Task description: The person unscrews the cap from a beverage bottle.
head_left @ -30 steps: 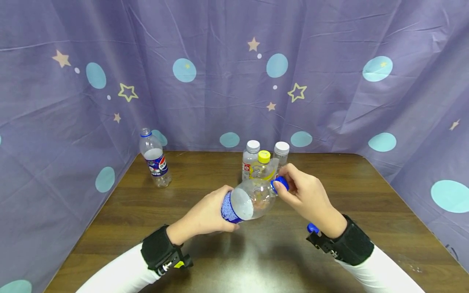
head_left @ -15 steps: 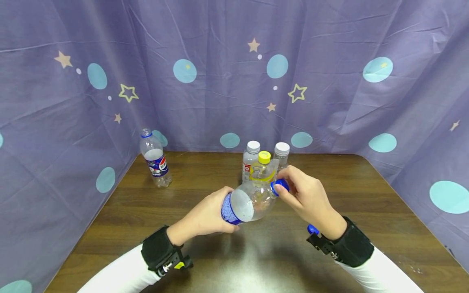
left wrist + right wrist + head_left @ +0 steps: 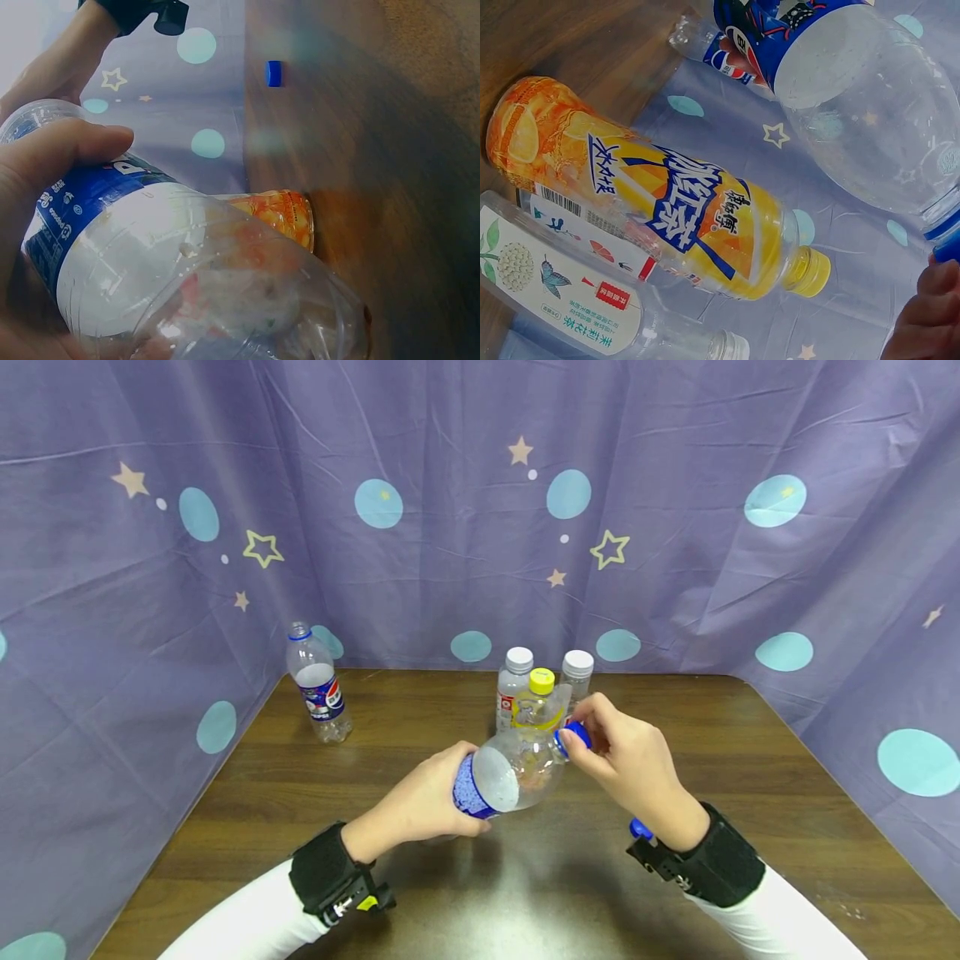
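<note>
My left hand (image 3: 431, 797) grips a clear plastic soda bottle (image 3: 528, 768) around its blue label, above the table. The bottle lies tilted nearly sideways, its neck toward the right. At that neck, the thumb and fingers of my right hand (image 3: 630, 760) pinch a blue bottle cap (image 3: 576, 739). Whether the cap's thread is engaged cannot be seen. In the right wrist view the cap (image 3: 949, 238) shows on the neck, close to my fingers. No liquid is visible in the held bottle. A loose blue cap (image 3: 274, 73) lies on the table, partly behind my right wrist in the head view.
A capless Pepsi bottle (image 3: 322, 693) stands at the back left. Behind the held bottle stand a yellow-capped iced tea bottle (image 3: 682, 202) and two white-capped clear bottles (image 3: 576, 672), one on each side. A purple curtain (image 3: 450, 510) borders the wooden table (image 3: 405, 718).
My right hand's fingers shift slightly on the cap, dipping a little and then rising again. The left hand and the bottle stay almost in place.
</note>
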Tool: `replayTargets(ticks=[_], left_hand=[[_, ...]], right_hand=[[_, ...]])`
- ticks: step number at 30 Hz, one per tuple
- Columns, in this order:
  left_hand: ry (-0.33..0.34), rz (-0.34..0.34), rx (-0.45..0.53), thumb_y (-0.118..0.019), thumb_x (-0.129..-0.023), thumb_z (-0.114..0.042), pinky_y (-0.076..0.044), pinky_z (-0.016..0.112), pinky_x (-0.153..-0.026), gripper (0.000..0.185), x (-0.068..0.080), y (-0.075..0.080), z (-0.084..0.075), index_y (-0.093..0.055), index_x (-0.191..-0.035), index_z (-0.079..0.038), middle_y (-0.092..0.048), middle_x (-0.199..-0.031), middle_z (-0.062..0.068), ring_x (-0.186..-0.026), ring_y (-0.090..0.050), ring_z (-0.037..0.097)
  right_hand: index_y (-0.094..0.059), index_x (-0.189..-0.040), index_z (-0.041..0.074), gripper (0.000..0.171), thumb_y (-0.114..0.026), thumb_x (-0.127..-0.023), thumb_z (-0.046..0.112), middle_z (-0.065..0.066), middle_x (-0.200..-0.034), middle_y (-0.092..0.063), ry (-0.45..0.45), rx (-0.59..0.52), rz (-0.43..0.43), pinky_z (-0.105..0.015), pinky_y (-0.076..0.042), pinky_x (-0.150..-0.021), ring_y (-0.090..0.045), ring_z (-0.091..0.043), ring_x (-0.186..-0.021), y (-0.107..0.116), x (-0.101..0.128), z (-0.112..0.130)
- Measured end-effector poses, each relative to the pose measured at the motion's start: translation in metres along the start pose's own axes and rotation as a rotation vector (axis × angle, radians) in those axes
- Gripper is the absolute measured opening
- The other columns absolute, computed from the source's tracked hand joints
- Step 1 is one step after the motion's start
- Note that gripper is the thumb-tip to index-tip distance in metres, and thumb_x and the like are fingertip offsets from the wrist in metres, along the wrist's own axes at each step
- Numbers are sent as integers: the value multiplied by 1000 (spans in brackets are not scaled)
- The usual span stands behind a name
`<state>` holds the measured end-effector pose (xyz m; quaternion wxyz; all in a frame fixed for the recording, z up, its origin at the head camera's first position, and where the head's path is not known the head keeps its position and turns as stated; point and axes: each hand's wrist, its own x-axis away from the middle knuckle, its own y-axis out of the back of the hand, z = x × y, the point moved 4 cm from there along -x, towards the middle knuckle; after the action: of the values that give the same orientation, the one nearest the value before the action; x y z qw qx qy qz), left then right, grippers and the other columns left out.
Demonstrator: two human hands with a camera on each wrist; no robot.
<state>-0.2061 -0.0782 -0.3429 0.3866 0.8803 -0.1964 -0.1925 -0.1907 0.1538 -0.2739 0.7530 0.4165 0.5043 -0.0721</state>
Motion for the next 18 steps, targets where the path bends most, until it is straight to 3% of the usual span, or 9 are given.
replayTargets(ticks=[10, 15, 18], left_hand=[[-2, 1, 4, -90, -57, -29, -50, 39, -87, 79, 1, 2, 0, -50, -123, -11, -62, -111, 1, -99, -60, 16], [-2, -6, -1, -90, -57, -30, -50, 38, -87, 79, 2, 3, -1, -51, -123, -11, -62, -110, 2, -99, -60, 17], [-5, -4, 4, -90, -57, -29, -50, 39, -87, 79, 2, 3, -1, -51, -123, -11, -62, -111, 2, -99, -60, 17]], right_hand=[[-57, -92, 9, 41, -44, -97, 48, 10, -62, -40, 62, -37, 18, -16, -28, -47, -36, 0, -53, 0, 0, 2], [-57, -95, 9, 24, -54, -88, 32, 7, -66, -46, 56, -65, 66, -17, -32, -51, -39, -3, -57, 0, 1, 1], [-57, -96, 9, 22, -57, -84, 27, 6, -68, -48, 55, -69, 79, -18, -33, -52, -41, -5, -57, 0, 2, 1]])
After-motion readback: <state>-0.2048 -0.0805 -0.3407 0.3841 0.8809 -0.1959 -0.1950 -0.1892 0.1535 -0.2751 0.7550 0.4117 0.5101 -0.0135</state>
